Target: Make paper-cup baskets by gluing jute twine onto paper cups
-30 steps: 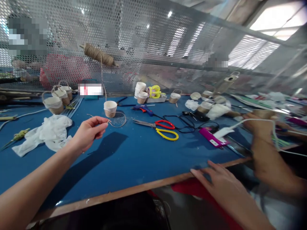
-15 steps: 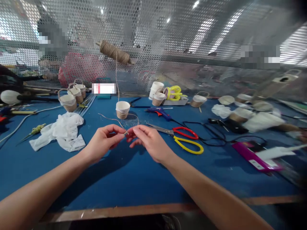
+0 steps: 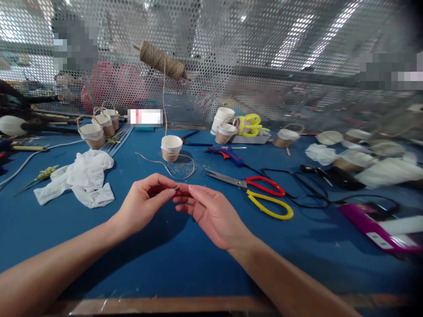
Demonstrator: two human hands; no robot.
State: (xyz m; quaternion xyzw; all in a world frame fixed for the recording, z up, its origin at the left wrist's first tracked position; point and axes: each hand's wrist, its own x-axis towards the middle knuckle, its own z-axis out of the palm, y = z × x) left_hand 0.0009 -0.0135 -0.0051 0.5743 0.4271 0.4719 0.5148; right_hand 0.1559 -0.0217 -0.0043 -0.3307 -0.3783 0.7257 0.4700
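Right hand has been brought up from the front table edge, where it is seen one second ago, to the fingertips of the left hand.

Head view: small bit of twine is pinched between left thumb and index, held above the blue tabletop, nearer than the paper cup. Visible tip runs roughly side to side, pointing right and slightly up; rest is hidden by fingers. Right thumb and index are held close to it, other fingers loosely curled; whether it is also pinched on that side cannot be told.

Loose twine is laid in a curve in front of the cup, free end pointing left. Half a second ago it is partly covered by the hands; now the whole curve is seen. Twine spool is mounted at the mesh, long axis sloping down to the right, one strand hanging behind the cup. Scissors are left right of the hands, blades pointing left, handles spread. Glue gun is pointed left beyond them.
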